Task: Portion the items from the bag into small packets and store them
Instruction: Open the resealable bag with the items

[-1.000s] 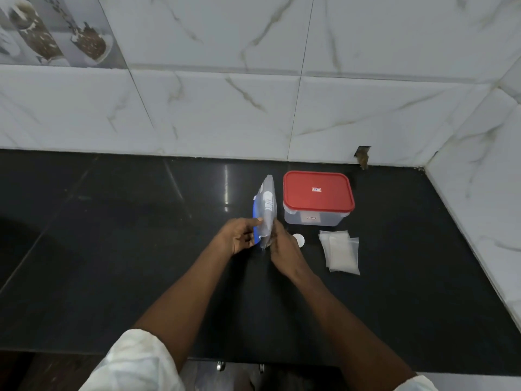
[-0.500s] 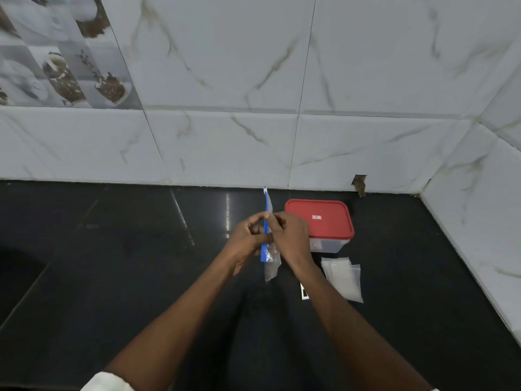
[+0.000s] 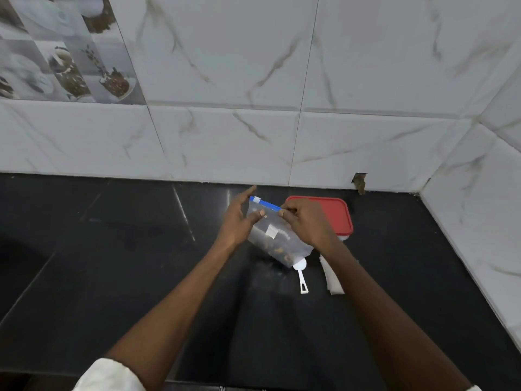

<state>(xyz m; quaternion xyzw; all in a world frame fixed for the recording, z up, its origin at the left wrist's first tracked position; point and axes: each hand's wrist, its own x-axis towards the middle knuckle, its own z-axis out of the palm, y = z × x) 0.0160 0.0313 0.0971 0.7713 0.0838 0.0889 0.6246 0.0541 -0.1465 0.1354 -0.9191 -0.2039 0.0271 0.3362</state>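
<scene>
Bag (image 3: 277, 238) between both hands (image 3: 236, 221), above counter (image 3: 112, 263).

Honestly nothing here is readable. The only thing that looks like a label is a small white sticker (image 3: 271, 231) on the front of the clear zip bag (image 3: 277, 238), roughly at the middle of its face, below the blue zip strip, and it's just a blurry pale patch with no letters or numbers I can make out. The red lid (image 3: 332, 214) of the container just behind the bag on its right shows no print in the part that's visible. The picture tiles (image 3: 59, 60) on the wall, far up and left of the bag, show food images only, no words.
</scene>
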